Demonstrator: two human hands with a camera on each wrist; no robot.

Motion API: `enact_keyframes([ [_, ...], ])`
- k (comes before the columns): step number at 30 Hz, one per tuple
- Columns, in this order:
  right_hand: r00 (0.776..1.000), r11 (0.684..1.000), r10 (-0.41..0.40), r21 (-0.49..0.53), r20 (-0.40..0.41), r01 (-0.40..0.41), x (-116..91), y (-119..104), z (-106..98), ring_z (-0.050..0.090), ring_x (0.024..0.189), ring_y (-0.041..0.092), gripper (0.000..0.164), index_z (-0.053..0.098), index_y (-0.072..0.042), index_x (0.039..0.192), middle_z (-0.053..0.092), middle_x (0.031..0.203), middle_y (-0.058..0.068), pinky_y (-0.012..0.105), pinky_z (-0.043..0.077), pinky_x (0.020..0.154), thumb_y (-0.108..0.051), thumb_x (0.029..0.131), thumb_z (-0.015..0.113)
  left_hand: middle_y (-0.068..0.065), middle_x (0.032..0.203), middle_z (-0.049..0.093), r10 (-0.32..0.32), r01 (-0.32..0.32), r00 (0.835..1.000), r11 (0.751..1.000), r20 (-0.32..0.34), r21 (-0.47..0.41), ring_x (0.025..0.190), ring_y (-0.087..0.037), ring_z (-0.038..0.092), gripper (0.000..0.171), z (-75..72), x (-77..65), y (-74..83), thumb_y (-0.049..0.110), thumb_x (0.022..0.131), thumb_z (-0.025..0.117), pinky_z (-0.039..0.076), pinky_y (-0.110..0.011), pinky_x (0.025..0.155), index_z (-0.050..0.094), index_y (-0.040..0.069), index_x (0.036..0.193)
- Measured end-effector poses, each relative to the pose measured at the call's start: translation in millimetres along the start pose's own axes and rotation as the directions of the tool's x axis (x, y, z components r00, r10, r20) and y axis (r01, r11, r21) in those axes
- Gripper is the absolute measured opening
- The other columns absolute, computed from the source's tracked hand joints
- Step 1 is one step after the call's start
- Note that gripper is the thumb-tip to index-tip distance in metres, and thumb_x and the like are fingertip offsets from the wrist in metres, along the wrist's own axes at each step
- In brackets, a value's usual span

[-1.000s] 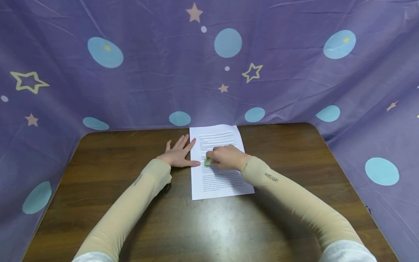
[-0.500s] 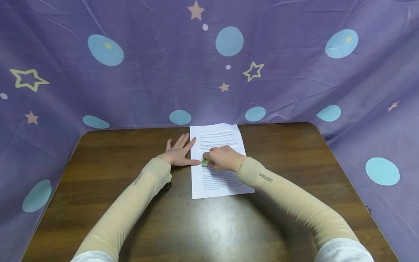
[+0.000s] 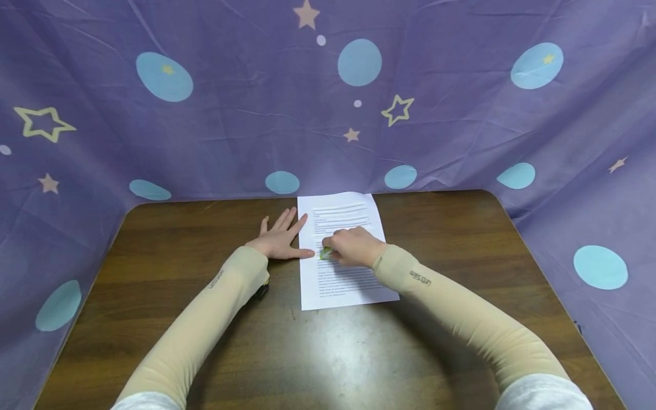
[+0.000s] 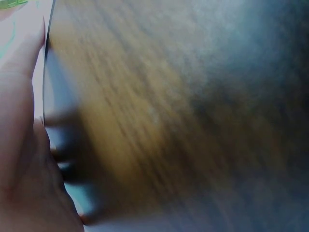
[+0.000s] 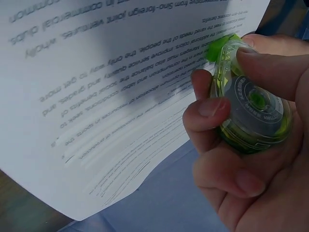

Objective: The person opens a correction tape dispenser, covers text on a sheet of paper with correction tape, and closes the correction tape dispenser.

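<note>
My right hand grips a green, see-through correction tape between thumb and curled fingers. Its green tip end is down at a printed line of the white sheet. In the right wrist view, white strips cover several lines of the text. My left hand lies flat with fingers spread at the sheet's left edge, the thumb resting on the paper beside the correction tape. The left wrist view shows the thumb and palm side of that hand against the paper edge.
The sheet lies on a brown wooden table, its far end reaching the purple curtain with stars and blue dots behind. The curtain also hangs along both sides. A small dark thing shows beneath my left wrist.
My right hand with the correction tape slid left toward the left thumb, then back a little to the right. The left hand and the sheet stay in place.
</note>
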State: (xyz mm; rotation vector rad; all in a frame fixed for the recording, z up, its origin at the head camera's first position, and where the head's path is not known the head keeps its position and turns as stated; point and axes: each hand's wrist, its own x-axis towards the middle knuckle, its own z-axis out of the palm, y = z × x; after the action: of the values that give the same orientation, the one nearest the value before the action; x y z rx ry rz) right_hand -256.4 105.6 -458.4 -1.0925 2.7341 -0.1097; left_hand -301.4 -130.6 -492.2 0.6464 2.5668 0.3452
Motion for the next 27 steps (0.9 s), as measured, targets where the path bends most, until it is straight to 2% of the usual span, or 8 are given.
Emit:
enact_keyframes([
  [7,1.000,1.000,0.015,-0.007,0.003,-0.015,-5.6,4.6,-0.1,0.057,0.069,0.013,0.007,0.068,-0.017,0.096,0.068,0.083,-0.001,0.039,0.055,0.061,-0.012,0.095,0.073,-0.017,0.173,-0.013,0.012,-0.012,1.000,1.000,-0.015,-0.009,0.160,-0.034,-0.012,0.109,-0.6,-2.2,0.6,0.072,0.093,0.059,-0.011,-0.071,0.119,0.002,0.018,0.169],
  [14,1.000,1.000,0.025,-0.002,-0.013,-0.025,-13.7,10.2,-1.1,0.053,0.067,0.013,0.009,0.067,-0.016,0.093,0.062,0.077,-0.002,0.038,0.052,0.058,-0.010,0.094,0.074,-0.016,0.174,-0.013,0.017,-0.017,1.000,1.000,-0.017,-0.017,0.160,-0.033,-0.012,0.110,-1.1,-2.8,0.7,0.073,0.092,0.059,-0.012,-0.070,0.118,0.002,0.019,0.169],
  [21,0.999,0.999,0.034,0.016,-0.016,-0.034,-21.0,16.8,-0.7,0.051,0.066,0.013,0.010,0.066,-0.017,0.093,0.059,0.076,-0.003,0.038,0.049,0.056,-0.010,0.094,0.074,-0.011,0.173,-0.019,0.014,-0.015,1.000,1.000,-0.011,-0.025,0.159,-0.028,-0.018,0.120,8.8,8.5,-11.4,0.089,0.083,0.052,-0.016,-0.067,0.118,-0.003,0.026,0.169],
  [27,0.999,0.999,0.038,0.011,-0.033,-0.037,-28.5,24.1,1.6,0.048,0.066,0.012,0.013,0.064,-0.018,0.089,0.056,0.074,-0.003,0.036,0.046,0.055,-0.007,0.091,0.072,-0.009,0.173,-0.020,0.015,-0.016,1.000,0.999,-0.019,-0.033,0.160,-0.028,-0.017,0.120,11.9,12.0,-15.4,0.089,0.083,0.054,-0.016,-0.068,0.118,-0.003,0.029,0.169],
])
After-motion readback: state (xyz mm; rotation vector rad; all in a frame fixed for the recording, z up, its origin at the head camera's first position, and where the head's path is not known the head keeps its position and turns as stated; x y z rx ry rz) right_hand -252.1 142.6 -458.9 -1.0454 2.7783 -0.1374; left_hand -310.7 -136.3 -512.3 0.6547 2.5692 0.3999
